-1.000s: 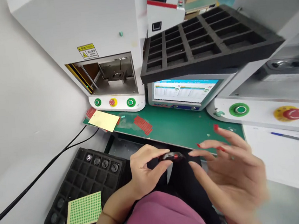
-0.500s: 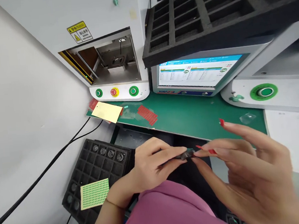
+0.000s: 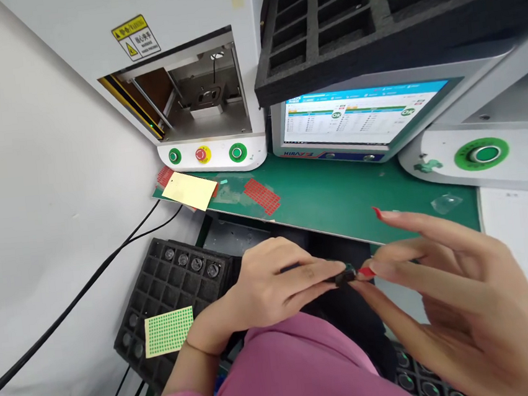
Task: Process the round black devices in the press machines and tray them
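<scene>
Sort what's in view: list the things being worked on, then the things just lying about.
In hand:
left hand
right hand
small black round part, pinched between both hands' fingertips

Lying about:
black foam tray with green dot sticker sheet
yellow paper card
red sticker patch
monitor screen
green bench mat

L hand (image 3: 272, 287), R hand (image 3: 445, 292) fingertips pinched.
</scene>
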